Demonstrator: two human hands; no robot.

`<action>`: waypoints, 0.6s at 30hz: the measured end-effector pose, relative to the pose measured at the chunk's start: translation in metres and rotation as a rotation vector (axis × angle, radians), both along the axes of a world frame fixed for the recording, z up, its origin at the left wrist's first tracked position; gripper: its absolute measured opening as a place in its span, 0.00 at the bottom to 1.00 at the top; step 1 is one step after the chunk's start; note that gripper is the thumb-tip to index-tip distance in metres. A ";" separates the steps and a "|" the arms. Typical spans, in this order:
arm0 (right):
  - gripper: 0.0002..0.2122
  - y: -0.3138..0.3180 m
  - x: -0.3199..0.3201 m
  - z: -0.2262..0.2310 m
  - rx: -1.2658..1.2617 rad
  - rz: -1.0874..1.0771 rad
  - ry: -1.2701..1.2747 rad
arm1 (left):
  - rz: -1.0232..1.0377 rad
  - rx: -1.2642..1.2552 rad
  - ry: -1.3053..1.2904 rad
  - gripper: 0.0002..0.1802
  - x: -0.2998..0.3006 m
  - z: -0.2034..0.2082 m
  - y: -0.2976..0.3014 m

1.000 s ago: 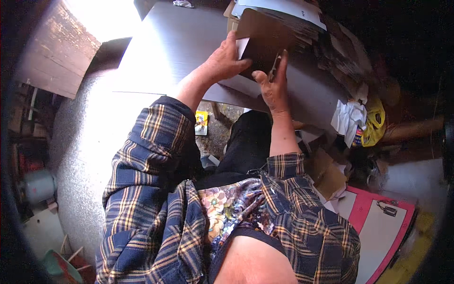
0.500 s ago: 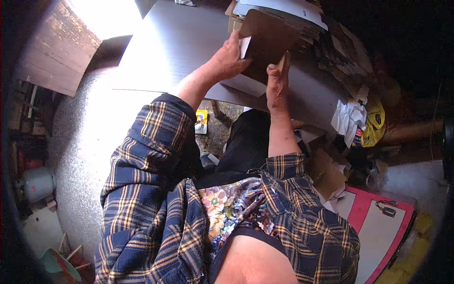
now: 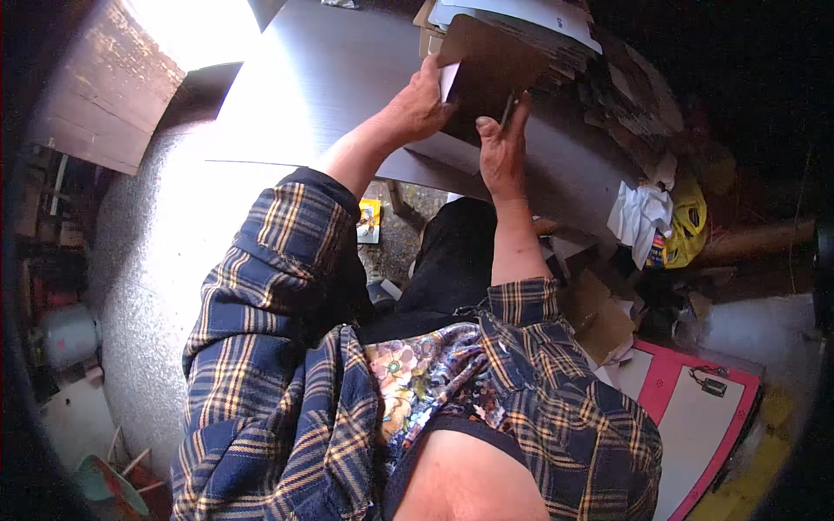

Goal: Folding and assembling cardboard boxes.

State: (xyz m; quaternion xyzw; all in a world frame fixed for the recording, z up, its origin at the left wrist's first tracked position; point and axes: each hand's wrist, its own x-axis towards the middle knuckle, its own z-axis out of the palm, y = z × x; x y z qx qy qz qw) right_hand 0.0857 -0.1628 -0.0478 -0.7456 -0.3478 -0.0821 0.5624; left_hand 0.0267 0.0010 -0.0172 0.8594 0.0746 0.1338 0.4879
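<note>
A brown cardboard piece (image 3: 483, 74) is held up above the grey table, with a white strip showing along its left side. My left hand (image 3: 420, 104) grips that left side, thumb below and fingers partly hidden behind the board. At the lower right edge my right hand (image 3: 504, 161) pinches the cardboard between thumb and fingers; its fingertips are dim in shadow. Beyond the board, a pile of stacked flat cardboard (image 3: 599, 87) lies on the table, with a white sheet (image 3: 521, 19) on top.
The grey table (image 3: 347, 78) has a strong glare at left. Crumpled white paper (image 3: 641, 217) and a yellow bag (image 3: 689, 227) hang by its right edge. Cardboard scraps (image 3: 599, 317) and a pink-edged white board (image 3: 695, 417) lie at lower right. A yellow packet (image 3: 369, 220) is below the table.
My right hand has shifted slightly left along the cardboard's edge, and the edge in its grip has turned to look thinner. My left hand has barely moved.
</note>
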 end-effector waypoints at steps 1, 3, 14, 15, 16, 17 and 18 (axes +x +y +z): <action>0.31 0.000 -0.001 0.000 -0.110 -0.061 -0.152 | 0.049 0.137 -0.047 0.35 0.003 -0.005 -0.001; 0.33 0.001 -0.002 0.000 -0.085 -0.057 -0.083 | 0.029 0.092 -0.059 0.35 0.005 -0.009 0.003; 0.38 -0.015 -0.009 0.002 0.072 0.277 0.092 | -0.138 -0.307 -0.030 0.38 -0.013 0.019 0.011; 0.44 -0.016 -0.012 0.005 0.039 0.289 0.206 | -0.143 -0.292 -0.010 0.39 -0.013 0.020 0.013; 0.50 -0.017 -0.013 0.007 0.006 0.300 0.320 | -0.147 -0.277 0.009 0.40 -0.012 0.021 0.013; 0.50 -0.018 -0.009 0.003 0.003 0.298 0.321 | -0.148 -0.281 0.010 0.40 -0.012 0.021 0.010; 0.48 -0.015 -0.002 -0.001 -0.059 0.177 0.122 | -0.179 -0.301 -0.029 0.40 -0.010 0.022 0.008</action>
